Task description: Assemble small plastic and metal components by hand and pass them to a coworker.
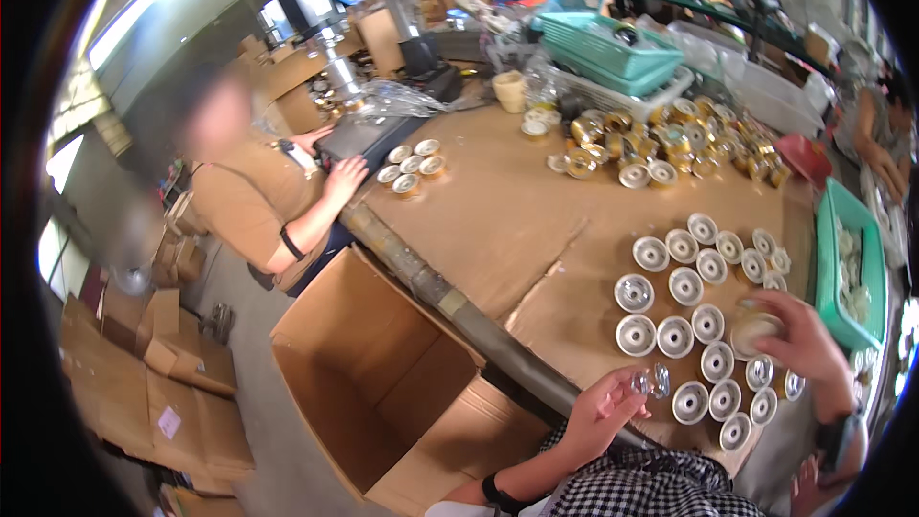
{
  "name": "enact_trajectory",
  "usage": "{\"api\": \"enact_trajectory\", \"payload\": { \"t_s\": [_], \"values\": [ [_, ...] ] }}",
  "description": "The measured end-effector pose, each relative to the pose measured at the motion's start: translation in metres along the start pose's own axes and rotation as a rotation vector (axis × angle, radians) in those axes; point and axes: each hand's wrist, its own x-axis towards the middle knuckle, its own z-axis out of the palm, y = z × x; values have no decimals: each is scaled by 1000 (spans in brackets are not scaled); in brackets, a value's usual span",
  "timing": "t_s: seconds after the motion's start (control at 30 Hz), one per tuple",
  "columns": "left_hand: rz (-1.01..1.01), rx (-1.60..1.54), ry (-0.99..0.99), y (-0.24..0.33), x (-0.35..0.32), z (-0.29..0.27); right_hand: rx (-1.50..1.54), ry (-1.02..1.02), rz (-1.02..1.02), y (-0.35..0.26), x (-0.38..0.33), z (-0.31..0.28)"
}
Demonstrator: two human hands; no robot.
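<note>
Fingers of our left hand (pixel 601 409) pinch a small shiny metal piece (pixel 654 381), while our right hand (pixel 796 337) closes on a silver cup (pixel 751 330) among the rows of cups (pixel 685 285) on the cardboard-covered table (pixel 498 220). Mid-assembly, we judge; mating piece and cup needs careful alignment.
</note>
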Motion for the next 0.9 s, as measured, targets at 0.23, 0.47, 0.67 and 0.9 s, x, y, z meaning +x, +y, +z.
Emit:
{"api": "enact_trajectory", "payload": {
  "t_s": [0.23, 0.47, 0.67, 0.9],
  "values": [
    [95, 14, 233, 4, -39, -46, -20, -208, -493, -3, 239, 187],
    [112, 72, 450, 10, -69, -72, -325, 11, -322, 7, 327, 293],
    [195, 76, 427, 8, -42, -70, -47, -351, -254, -33, 199, 219],
    [173, 590, -11, 11, -3, -38, 190, -200, -75, 2, 8, 147]
  ]
}}
